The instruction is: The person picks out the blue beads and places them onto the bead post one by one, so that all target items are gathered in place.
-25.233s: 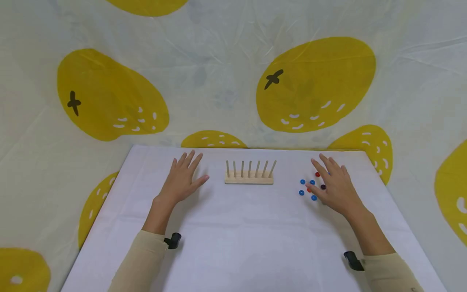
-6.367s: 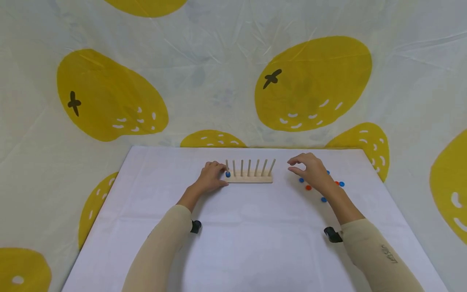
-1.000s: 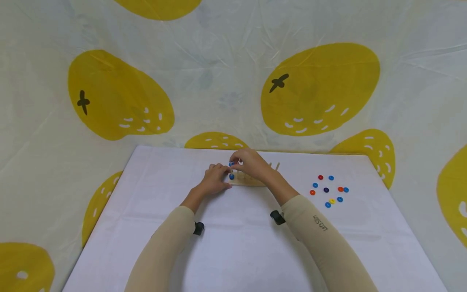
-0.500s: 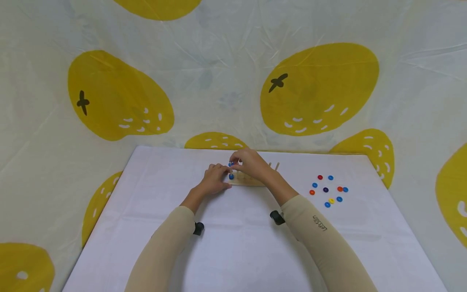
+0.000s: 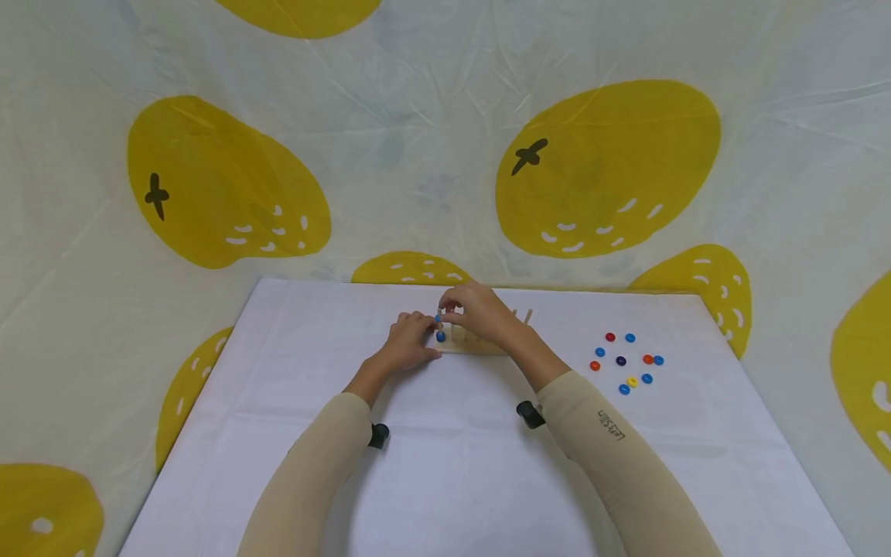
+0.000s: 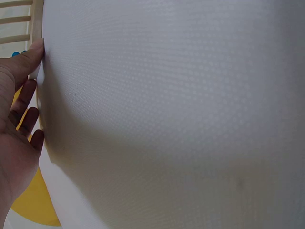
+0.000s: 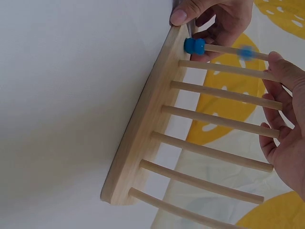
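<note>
A wooden peg rack (image 7: 143, 119) stands on the white table, with a row of upright pegs. My left hand (image 5: 409, 340) grips its left end, thumb (image 7: 180, 17) in front and fingers behind. Two blue ring beads (image 7: 194, 46) sit at the foot of the end peg. Higher on that same peg is another blue bead (image 7: 246, 53), blurred and apart from the fingers. My right hand (image 5: 480, 313) is at the peg's top, its thumb (image 7: 286, 69) by the tip and its fingers loosely bent. In the left wrist view, the left hand (image 6: 19, 119) hides part of the rack.
To the right lie several loose beads: blue (image 5: 624, 390), red (image 5: 610, 337), orange (image 5: 648, 360), yellow (image 5: 633, 382) and dark purple (image 5: 621, 361). The white tabletop (image 5: 452, 464) meets a fruit-patterned cloth (image 5: 418, 155) at its back edge.
Over the last half second, the blue bead has left my right fingertips and slid down the end peg. Both hands have stayed almost still. Earlier, the right hand was over by the loose beads.
</note>
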### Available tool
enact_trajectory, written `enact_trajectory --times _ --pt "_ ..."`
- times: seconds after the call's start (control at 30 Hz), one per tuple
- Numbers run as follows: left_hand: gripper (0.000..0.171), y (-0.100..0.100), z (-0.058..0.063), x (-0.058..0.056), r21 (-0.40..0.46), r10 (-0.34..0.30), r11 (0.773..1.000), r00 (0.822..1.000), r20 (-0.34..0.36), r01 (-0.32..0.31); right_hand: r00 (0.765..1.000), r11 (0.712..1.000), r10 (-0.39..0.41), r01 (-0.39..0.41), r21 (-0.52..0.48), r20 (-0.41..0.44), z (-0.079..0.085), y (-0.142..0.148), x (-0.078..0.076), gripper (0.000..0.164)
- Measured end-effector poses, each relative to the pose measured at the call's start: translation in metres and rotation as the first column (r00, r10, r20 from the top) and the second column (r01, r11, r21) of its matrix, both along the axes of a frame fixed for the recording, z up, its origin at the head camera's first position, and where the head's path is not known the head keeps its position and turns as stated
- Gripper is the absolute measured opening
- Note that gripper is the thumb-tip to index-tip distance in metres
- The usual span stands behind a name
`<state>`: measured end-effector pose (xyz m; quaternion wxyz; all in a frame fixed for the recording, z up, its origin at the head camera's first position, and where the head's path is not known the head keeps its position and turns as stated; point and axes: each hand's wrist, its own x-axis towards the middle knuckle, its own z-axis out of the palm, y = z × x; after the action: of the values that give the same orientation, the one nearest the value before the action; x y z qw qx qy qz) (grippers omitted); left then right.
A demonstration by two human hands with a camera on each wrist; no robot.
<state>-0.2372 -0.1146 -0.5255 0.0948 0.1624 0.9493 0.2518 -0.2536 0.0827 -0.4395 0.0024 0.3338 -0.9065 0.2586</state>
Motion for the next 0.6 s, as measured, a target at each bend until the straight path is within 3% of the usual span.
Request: enact_trajectory --times 0.3,0.6 --pt "0.059 0.0 -0.001 0.0 -0.027 0.004 1.0 1.0 0.011 -0.003 0.999 1.0 -0.021 0.021 -0.007 0.035 0.006 0.007 0.004 0.021" --pt "0.059 0.001 0.003 0.0 -0.032 0.012 0.999 1.0 0.028 -0.011 1.0 0.999 -0.025 0.025 -0.023 -0.008 0.015 0.026 0.011 0.027"
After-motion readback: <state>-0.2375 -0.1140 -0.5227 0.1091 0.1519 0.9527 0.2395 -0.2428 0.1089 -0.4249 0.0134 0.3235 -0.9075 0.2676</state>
